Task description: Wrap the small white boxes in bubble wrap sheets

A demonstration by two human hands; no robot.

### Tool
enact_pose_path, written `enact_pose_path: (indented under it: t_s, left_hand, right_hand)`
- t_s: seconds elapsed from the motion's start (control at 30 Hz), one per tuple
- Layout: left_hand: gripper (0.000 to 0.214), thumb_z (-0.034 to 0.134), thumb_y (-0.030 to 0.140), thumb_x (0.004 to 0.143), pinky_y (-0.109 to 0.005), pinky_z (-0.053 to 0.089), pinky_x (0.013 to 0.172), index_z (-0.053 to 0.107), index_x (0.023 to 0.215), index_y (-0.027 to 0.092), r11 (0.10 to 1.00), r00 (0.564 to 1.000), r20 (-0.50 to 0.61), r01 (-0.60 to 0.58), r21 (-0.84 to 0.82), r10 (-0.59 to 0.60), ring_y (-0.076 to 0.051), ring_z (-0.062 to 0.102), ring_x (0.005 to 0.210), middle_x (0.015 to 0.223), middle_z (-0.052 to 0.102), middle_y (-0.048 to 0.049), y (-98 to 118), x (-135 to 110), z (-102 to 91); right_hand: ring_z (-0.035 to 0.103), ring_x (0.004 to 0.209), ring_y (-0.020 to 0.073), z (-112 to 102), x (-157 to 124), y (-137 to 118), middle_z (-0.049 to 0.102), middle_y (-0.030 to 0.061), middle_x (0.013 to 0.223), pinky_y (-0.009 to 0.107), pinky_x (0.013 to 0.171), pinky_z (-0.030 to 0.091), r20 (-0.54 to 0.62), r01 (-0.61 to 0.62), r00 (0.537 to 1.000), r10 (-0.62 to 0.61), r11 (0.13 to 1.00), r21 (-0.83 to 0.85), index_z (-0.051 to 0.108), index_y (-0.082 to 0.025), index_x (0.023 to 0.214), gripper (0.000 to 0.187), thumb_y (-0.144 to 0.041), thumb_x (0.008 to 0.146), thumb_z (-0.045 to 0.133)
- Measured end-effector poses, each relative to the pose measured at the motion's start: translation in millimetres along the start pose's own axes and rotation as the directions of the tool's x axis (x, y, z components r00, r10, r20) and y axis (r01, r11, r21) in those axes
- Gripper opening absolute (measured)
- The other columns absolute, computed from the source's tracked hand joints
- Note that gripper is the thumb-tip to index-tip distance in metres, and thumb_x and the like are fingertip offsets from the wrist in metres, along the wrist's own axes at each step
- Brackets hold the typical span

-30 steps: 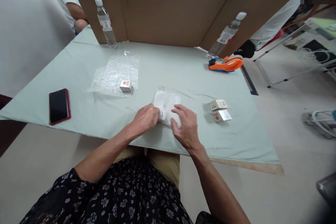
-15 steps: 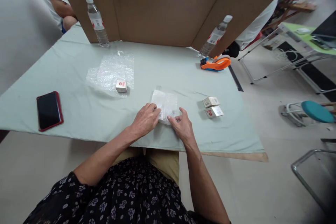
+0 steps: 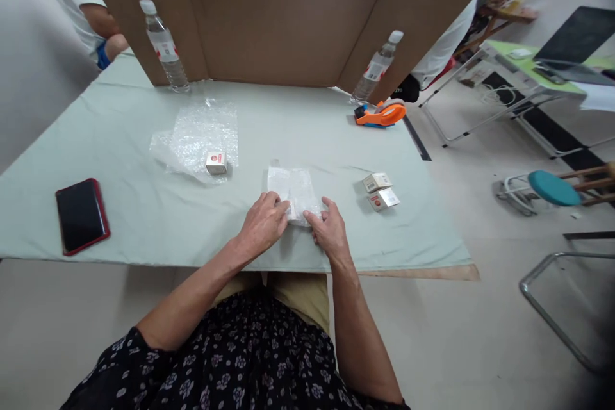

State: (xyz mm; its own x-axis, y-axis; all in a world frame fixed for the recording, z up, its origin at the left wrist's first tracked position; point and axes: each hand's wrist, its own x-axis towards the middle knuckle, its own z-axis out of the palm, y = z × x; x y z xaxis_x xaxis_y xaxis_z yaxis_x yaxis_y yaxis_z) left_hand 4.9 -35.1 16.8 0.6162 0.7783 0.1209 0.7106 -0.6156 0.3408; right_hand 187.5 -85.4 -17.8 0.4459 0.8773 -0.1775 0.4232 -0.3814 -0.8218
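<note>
A folded piece of bubble wrap point(image 3: 298, 186) lies flat near the front edge of the cloth-covered table. My left hand point(image 3: 267, 218) has its bent fingers closed on the wrap's near left part. At the near right corner, my right hand point(image 3: 329, 227) pinches the wrap with the thumb on top; its index finger is raised and the other fingers are partly hidden. Whether anything lies inside the folds, I cannot tell. Two small white boxes point(image 3: 377, 182) lie close together to the right. Another small box point(image 3: 216, 163) stands to the left on loose bubble wrap sheets point(image 3: 202, 131).
A phone or small tablet in a red case point(image 3: 82, 216) lies at the left. Behind are two water bottles point(image 3: 166, 54) and a brown cardboard partition point(image 3: 278, 19). An orange tape dispenser point(image 3: 384, 114) sits at the back right. Another person's arm point(image 3: 100, 20) shows beyond the partition.
The whole view has shifted slightly. My right hand's fingers have drawn in closer at the wrap's right corner. My left hand stays on the wrap.
</note>
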Motion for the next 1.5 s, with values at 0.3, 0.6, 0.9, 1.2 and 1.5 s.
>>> enact_pose_path:
  t_s: [0.3, 0.6, 0.9, 1.2, 1.5]
  left_hand:
    - [0.031, 0.047, 0.015, 0.097, -0.037, 0.050, 0.091, 0.068, 0.118, 0.024, 0.999, 0.996, 0.085, -0.024, 0.047, 0.020, -0.025, 0.054, 0.102, 0.112, 0.058, -0.0103, 2, 1, -8.9]
    - [0.029, 0.048, 0.019, 0.097, -0.036, 0.048, 0.087, 0.069, 0.117, 0.025, 0.998, 0.992, 0.127, -0.027, 0.065, 0.019, -0.025, 0.054, 0.099, 0.111, 0.058, -0.0103, 2, 6, -10.6]
    - [0.025, 0.049, 0.023, 0.098, -0.035, 0.050, 0.088, 0.070, 0.112, 0.022, 0.994, 0.989, 0.144, 0.034, -0.102, -0.019, -0.024, 0.056, 0.101, 0.107, 0.057, -0.0096, -1, 12, -6.6]
    - [0.046, 0.049, 0.017, 0.093, -0.043, 0.048, 0.102, 0.048, 0.140, 0.015, 0.977, 0.996, 0.079, 0.066, -0.202, -0.051, -0.027, 0.055, 0.114, 0.118, 0.059, -0.0131, -3, 8, 3.2]
    - [0.063, 0.056, 0.017, 0.085, -0.046, 0.047, 0.104, 0.040, 0.146, 0.012, 0.919, 0.987, -0.119, 0.054, -0.391, -0.109, -0.027, 0.055, 0.113, 0.122, 0.062, -0.0142, -8, -1, 25.1]
  right_hand:
    - [0.041, 0.045, 0.0109, -1, -3, -6, 0.049, -0.0072, 0.055, 0.025, 0.043, 0.035, 0.090, -0.086, 0.994, 0.068, 0.973, 0.214, 0.061, -0.013, 0.108, 0.051, -0.050, 0.073, 0.064]
    - [0.041, 0.052, 0.0117, 7, -2, -20, 0.045, -0.0059, 0.053, 0.025, 0.053, 0.036, -0.032, 0.142, 0.990, -0.139, 0.975, 0.170, 0.051, -0.023, 0.066, 0.027, -0.046, 0.076, 0.058]
    - [0.054, 0.060, 0.0150, 16, -11, -42, 0.064, -0.0004, 0.064, 0.027, 0.064, 0.041, -0.038, 0.251, 0.967, -0.252, 0.967, -0.037, 0.063, -0.021, 0.075, 0.024, -0.041, 0.084, 0.053]
    - [0.061, 0.071, 0.0189, 16, -16, -58, 0.073, 0.0060, 0.078, 0.029, 0.071, 0.041, 0.096, 0.343, 0.939, -0.330, 0.879, -0.330, 0.070, -0.021, 0.079, 0.027, -0.027, 0.089, 0.046]
    - [0.060, 0.070, 0.0172, -15, 6, -60, 0.072, 0.0026, 0.076, 0.028, 0.068, 0.044, 0.490, 0.396, 0.810, -0.322, 0.917, -0.053, 0.077, -0.018, 0.098, 0.034, -0.027, 0.084, 0.047]
